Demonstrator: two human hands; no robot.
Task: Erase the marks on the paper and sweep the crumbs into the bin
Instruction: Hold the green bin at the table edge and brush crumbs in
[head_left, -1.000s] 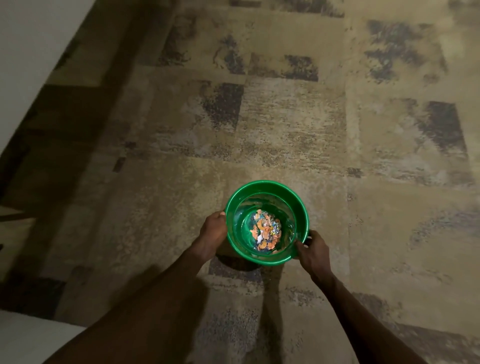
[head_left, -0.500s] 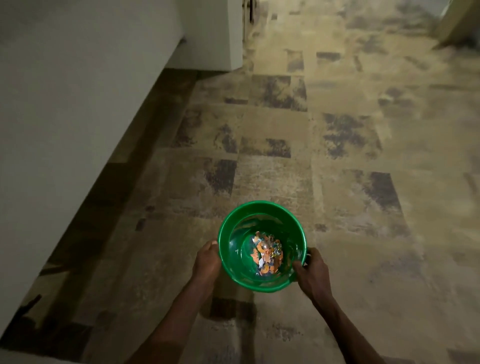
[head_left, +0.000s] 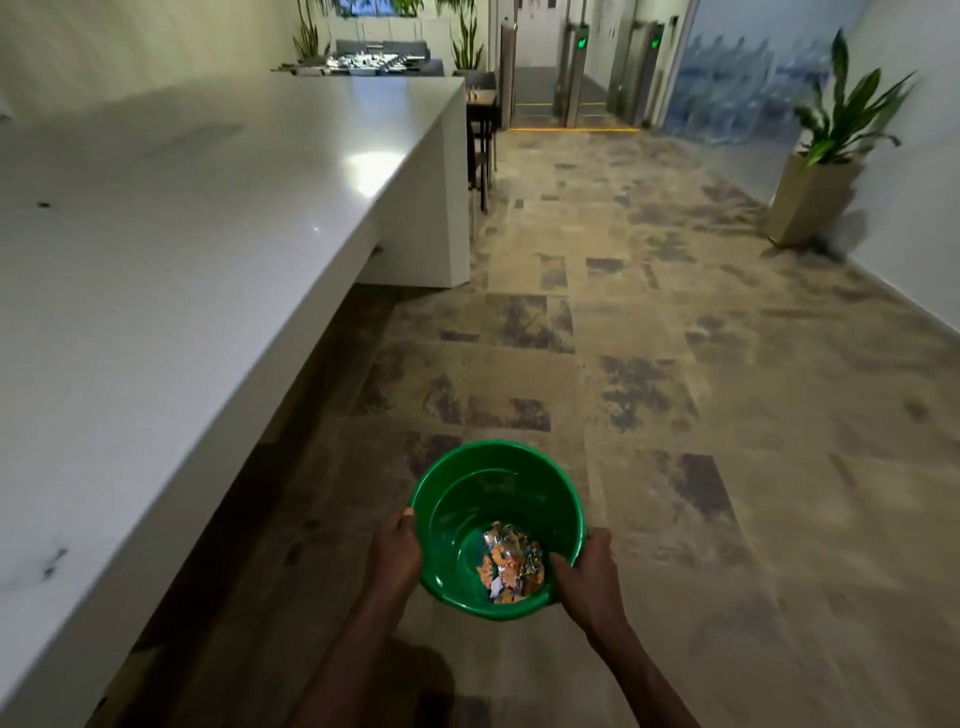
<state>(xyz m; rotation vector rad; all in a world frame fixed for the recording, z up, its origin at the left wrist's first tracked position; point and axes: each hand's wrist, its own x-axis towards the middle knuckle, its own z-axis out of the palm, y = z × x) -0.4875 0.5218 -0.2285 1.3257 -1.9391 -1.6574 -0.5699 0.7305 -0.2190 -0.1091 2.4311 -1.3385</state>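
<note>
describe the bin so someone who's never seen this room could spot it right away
Follow the long white counter down toward the camera, to the patterned floor beside it. There the left hand and right hand hold a round green bin by its rim, the only bright green container, with colourful scraps at its bottom.

Long white counter (head_left: 197, 218) beside patchy beige carpet (head_left: 675, 364), potted plant (head_left: 831, 150).
</note>
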